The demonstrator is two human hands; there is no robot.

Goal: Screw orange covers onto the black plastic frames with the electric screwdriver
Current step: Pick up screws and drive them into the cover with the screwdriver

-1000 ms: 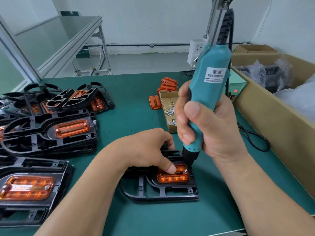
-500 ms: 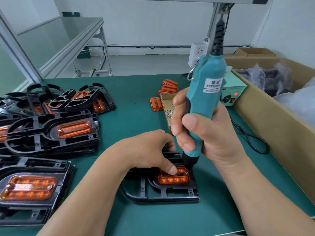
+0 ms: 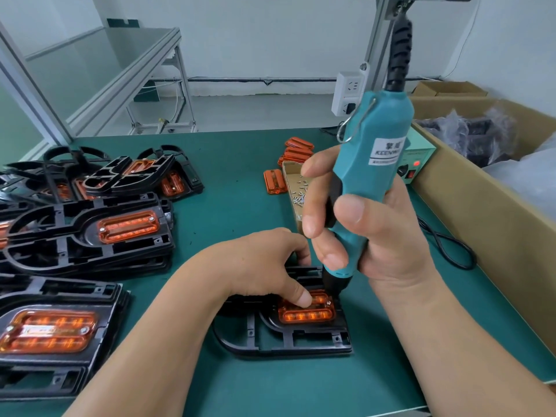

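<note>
The far part of the black frame (image 3: pixel 282 341) is covered by the left hand (image 3: pixel 258 266); the screw box (image 3: pixel 289 182) is half hidden behind the right hand (image 3: pixel 373 233). The bit of the electric screwdriver (image 3: pixel 370 176) cannot be seen. Stacked frames (image 3: pixel 60 290) are cut off at the left edge of the desk (image 3: pixel 234 182).

Left hand (image 3: pixel 258 266) lies palm-down, thumb pressing; right hand (image 3: pixel 379 233) stands upright, fingers (image 3: pixel 314 224) wrapped tight.

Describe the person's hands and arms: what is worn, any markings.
The left hand and the right hand are bare: no gloves, and no rings that show. The visible nails are short and unpainted. The left forearm and right forearm are bare too, with no sleeve, watch or band in view.
</note>
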